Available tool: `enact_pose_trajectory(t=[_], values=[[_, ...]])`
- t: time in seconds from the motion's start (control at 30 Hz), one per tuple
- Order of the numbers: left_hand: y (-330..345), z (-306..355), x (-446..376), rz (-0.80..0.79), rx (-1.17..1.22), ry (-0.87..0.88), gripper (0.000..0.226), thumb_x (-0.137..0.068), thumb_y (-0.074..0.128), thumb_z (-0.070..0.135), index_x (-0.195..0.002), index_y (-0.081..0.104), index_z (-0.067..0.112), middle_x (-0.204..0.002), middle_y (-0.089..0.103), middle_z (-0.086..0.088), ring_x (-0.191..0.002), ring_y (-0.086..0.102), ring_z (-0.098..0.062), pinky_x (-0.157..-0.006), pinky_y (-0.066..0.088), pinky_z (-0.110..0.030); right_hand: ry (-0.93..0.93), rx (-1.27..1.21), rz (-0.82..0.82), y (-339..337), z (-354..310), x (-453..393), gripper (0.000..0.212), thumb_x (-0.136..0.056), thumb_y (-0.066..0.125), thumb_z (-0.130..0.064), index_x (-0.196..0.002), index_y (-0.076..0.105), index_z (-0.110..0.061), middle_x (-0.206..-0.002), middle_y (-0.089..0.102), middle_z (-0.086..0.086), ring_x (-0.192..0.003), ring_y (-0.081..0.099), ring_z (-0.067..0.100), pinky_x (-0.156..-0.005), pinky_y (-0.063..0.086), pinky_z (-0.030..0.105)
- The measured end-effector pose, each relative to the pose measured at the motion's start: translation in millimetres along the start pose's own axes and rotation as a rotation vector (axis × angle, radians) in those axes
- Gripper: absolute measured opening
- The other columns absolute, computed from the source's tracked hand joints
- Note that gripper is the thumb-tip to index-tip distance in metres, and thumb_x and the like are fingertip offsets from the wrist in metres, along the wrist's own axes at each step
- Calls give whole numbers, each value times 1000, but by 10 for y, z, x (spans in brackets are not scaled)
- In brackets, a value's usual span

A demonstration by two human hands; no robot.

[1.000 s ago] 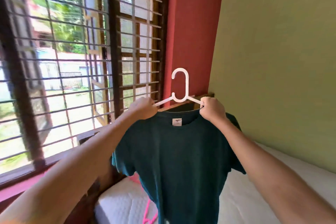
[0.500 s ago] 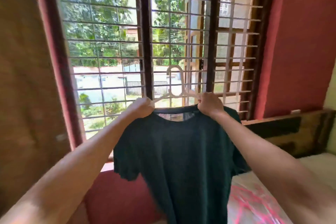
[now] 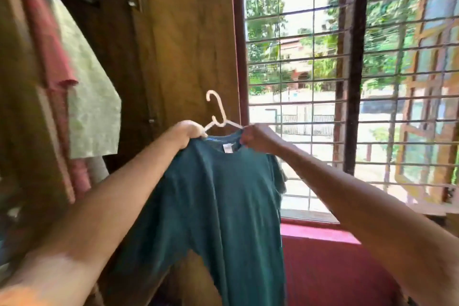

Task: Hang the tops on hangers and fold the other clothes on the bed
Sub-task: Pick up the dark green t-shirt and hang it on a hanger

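Dark green T-shirt (image 3: 218, 206) on white hanger (image 3: 218, 117), held up w/ both hands — left hand (image 3: 188, 131) & right hand (image 3: 255, 138) each gripping a shoulder, btwn open wardrobe (image 3: 173, 45) and barred window (image 3: 347, 82).

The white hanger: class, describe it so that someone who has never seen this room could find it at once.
Start at the barred window and move left to the wooden wardrobe door. In front of it, the left hand and right hand hold up a dark green T-shirt. The white hanger is the thin hook rising from its collar, the only white plastic there.
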State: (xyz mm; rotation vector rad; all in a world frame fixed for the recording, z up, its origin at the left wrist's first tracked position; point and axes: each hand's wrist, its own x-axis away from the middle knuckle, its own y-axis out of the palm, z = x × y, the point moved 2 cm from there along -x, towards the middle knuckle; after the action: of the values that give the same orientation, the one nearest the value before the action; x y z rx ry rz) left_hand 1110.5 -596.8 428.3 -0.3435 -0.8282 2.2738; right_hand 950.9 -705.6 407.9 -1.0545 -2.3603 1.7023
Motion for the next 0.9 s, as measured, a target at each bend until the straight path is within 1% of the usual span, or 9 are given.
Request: enact_pose_trajectory(t=[0.07,0.13,0.23,0.33,0.53,0.63,0.73,0.8,0.9], values=[[-247,-88,13,-22,137,-67,24,-97,48,24,-104,61,5,-113,59,-14,-88,54,-21,-82,42,-29,-37,-197,-64,184,-456,-275,25,-96,44,-19,-83,64,-11,-86,68,8,-70,65,11,-60,50,20],[-461,-146,-52,10,282,-88,36,-97,43,40,-91,58,9,-92,57,-8,-76,52,-17,-70,41,-25,-59,-428,-126,351,-877,-520,30,-96,48,-26,-69,58,-16,-61,61,2,-40,54,6,-38,40,15],[-696,-235,-221,48,514,-106,44,-89,42,51,-85,52,9,-74,52,-8,-64,50,-19,-74,42,-25,-58,-491,-239,562,-1322,-800,36,-88,54,-39,-68,56,-10,-59,58,5,-43,52,17,-44,41,20],[-901,-271,-459,155,773,-82,25,-85,47,32,-75,49,10,-56,52,-6,-47,50,-18,-57,40,-25,-66,-488,-256,710,-1548,-1063,35,-83,58,-41,-76,53,-7,-63,55,6,-48,52,19,-49,45,24],[-1180,-312,-819,131,707,-223,39,-73,42,43,-75,49,4,-68,46,-7,-61,45,-21,-60,37,-26,-141,-554,-271,738,-1709,-1776,20,-91,50,-18,-75,53,-6,-61,51,4,-47,48,12,-39,39,18],[-1461,-206,-1010,289,555,-196,30,-83,41,33,-70,52,9,-60,50,-4,-59,43,-17,-57,34,-23,-221,-610,-282,575,-1833,-2196,19,-88,53,-10,-69,51,-9,-63,50,4,-51,48,13,-41,38,18],[-1829,-93,-1221,517,186,-155,16,-86,46,17,-77,59,12,-65,55,-3,-58,48,-16,-55,36,-22,-317,-640,-309,422,-2028,-2559,15,-83,57,-5,-69,53,-5,-68,50,8,-67,53,21,-50,39,26],[-2142,-5,-1322,722,-179,-104,18,-83,52,13,-92,66,8,-81,63,-11,-69,58,-24,-55,38,-24,-365,-680,-329,308,-2195,-2756,4,-82,60,-4,-85,57,-3,-75,53,8,-79,54,21,-51,41,24],[-2482,125,-1181,1018,-805,-50,22,-81,55,21,-94,67,8,-99,67,-14,-92,63,-33,-66,43,-29,-462,-649,-357,161,-2469,-2967,29,-83,63,-8,-110,59,0,-94,53,11,-87,52,22,-53,44,25]])
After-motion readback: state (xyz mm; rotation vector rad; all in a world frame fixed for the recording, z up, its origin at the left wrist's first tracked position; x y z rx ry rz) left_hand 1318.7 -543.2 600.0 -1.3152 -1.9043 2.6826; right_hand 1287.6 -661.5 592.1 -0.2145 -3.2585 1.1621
